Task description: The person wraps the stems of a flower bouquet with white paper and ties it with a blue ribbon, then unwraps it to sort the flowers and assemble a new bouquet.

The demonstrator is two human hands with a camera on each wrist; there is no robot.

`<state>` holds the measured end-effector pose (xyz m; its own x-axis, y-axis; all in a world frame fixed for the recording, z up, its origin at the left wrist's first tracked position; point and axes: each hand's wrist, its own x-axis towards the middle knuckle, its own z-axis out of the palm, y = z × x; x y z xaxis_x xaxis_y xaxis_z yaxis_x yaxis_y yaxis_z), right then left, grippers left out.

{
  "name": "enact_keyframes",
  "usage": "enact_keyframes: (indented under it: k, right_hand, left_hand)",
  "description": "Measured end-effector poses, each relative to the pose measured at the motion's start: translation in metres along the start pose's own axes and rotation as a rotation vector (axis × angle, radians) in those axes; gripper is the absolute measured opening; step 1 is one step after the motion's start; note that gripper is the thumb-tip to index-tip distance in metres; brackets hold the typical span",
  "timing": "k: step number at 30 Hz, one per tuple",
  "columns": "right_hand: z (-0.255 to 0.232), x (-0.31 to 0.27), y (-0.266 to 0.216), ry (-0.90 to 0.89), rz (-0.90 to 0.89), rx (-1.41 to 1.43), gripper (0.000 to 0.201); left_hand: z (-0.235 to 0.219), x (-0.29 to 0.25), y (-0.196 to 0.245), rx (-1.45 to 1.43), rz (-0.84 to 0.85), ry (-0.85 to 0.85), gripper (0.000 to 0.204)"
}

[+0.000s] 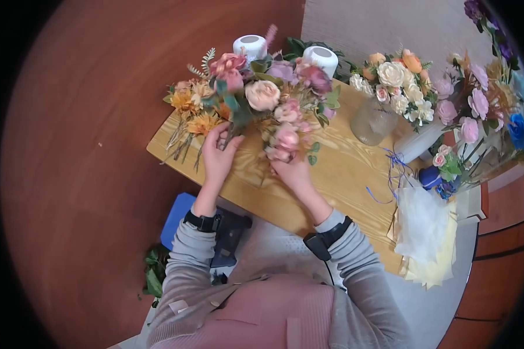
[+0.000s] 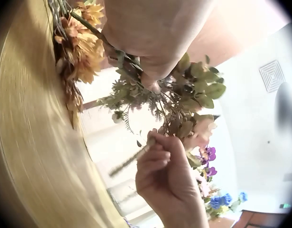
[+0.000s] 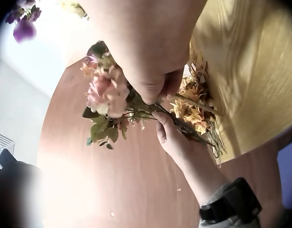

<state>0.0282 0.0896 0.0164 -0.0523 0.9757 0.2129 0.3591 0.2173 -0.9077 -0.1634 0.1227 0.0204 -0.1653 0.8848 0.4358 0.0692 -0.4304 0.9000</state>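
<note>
My left hand grips the gathered stems of a bouquet of artificial flowers, with pink, cream and mauve blooms and green leaves. In the left wrist view its fingers wrap the stems. My right hand pinches the stem of a pink flower spray beside the bouquet's right side. This stem points down past my fingers in the left wrist view. In the right wrist view both hands are close together, and the blooms overlap there. Orange flowers lie on the wooden table left of my left hand.
Two white vases stand at the back. A glass vase of cream and peach flowers is on the right, near pink flowers. Blue ribbon and wrapping sheets lie on the table's right side. A blue bin stands below.
</note>
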Motion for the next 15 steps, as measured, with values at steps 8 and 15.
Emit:
enact_keyframes:
  k: [8, 15]
  right_hand:
    - [0.013, 0.001, 0.029, -0.041, 0.394, 0.545, 0.014]
    - [0.011, -0.002, 0.040, -0.059, 0.460, 0.507, 0.018]
  left_hand:
    - [-0.039, 0.018, -0.030, 0.099, -0.440, -0.219, 0.028]
    - [-0.032, 0.021, -0.034, 0.046, -0.375, 0.006, 0.023]
